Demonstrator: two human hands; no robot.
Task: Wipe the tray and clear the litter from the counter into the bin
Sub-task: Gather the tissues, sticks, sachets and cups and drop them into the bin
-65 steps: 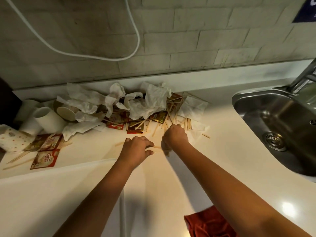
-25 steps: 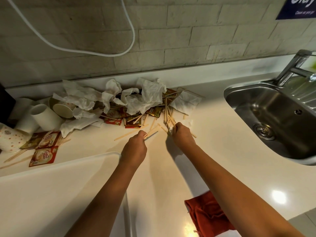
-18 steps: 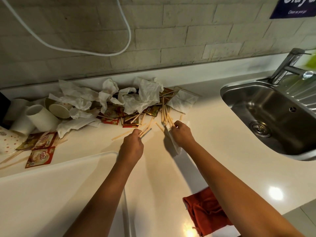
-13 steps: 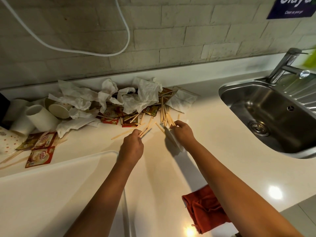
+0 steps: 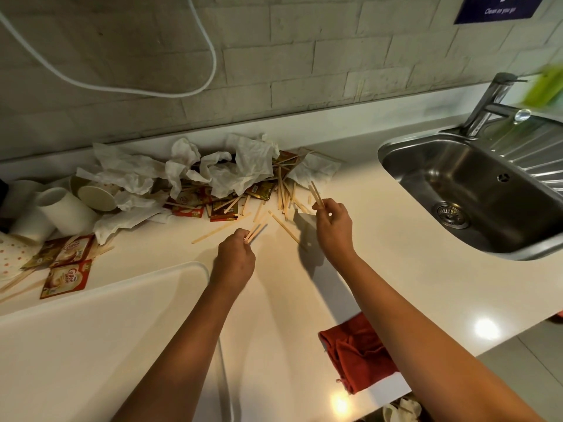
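Note:
Litter is heaped at the back of the white counter [image 5: 350, 239]: crumpled napkins [image 5: 237, 169], red sachets [image 5: 65, 278], paper cups [image 5: 65, 211] and several wooden stir sticks [image 5: 285, 229]. My left hand [image 5: 236, 257] pinches a small bunch of sticks just in front of the heap. My right hand [image 5: 332, 222] is lifted slightly and holds two or three sticks plus a scrap of white paper. The white tray [image 5: 100, 345] lies at the near left under my left forearm. A red cloth [image 5: 356, 351] sits at the counter's front edge.
A steel sink [image 5: 475, 196] with a tap [image 5: 490, 102] takes up the right side. A white cable [image 5: 137, 86] hangs on the tiled wall. A dotted paper plate [image 5: 10, 257] lies at the far left. Crumpled paper shows below the counter edge.
My right hand has picked sticks out of the pile and lifted them off the counter to the right. My left hand stays put, still pinching its sticks.

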